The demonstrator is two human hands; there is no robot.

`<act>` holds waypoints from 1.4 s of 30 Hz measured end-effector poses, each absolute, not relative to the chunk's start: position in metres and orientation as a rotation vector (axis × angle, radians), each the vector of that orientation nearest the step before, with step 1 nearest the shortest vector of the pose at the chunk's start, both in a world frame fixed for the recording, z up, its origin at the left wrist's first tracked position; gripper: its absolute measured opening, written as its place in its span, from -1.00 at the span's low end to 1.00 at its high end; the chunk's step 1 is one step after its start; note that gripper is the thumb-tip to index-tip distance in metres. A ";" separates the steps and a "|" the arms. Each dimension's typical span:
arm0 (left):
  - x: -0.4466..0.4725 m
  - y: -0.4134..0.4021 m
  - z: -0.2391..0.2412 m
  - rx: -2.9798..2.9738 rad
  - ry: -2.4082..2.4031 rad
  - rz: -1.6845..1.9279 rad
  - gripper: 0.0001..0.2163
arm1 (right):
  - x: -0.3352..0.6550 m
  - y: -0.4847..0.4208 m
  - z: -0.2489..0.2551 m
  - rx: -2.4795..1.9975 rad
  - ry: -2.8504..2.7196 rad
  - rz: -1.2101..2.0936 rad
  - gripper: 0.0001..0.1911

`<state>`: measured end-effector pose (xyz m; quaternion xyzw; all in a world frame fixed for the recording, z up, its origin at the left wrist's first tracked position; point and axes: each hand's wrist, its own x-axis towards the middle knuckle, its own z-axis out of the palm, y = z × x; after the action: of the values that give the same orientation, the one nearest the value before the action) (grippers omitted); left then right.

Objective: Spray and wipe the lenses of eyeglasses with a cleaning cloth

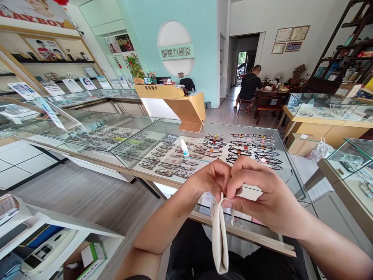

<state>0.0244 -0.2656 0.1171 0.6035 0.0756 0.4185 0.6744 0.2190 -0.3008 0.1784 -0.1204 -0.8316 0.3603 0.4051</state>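
Observation:
My left hand (208,179) and my right hand (260,190) meet in front of me, both pinched shut on the top of a folded white cloth (219,237) that hangs down over my lap. They are held above the near edge of a glass display counter (287,163). On the counter top, beyond my hands, stands a small white bottle with a blue cap (184,148). Rows of eyeglass frames (241,149) lie inside the case under the glass.
More glass showcases run along the left (87,130) and right (329,111). A wooden reception desk (186,107) stands ahead. A person in black (250,87) sits at a table at the back. A white shelf with boxes (67,249) is at my lower left.

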 end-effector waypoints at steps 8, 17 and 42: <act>0.021 -0.260 0.118 1.441 0.126 0.810 -0.49 | 0.219 -0.301 0.179 -0.369 -2.118 0.966 -0.80; 0.015 -0.254 0.125 1.510 0.296 0.741 -0.38 | 0.215 -0.300 0.176 -0.362 -2.113 0.721 -0.89; -0.019 -0.310 0.133 2.521 0.894 1.391 -0.78 | 0.257 -0.268 0.180 -0.674 -1.783 1.191 -0.75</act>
<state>-0.0186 -0.3099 0.1335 0.8345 0.2960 0.4604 0.0634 0.2573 -0.2679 0.1803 -0.2703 -0.7154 0.4780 0.4320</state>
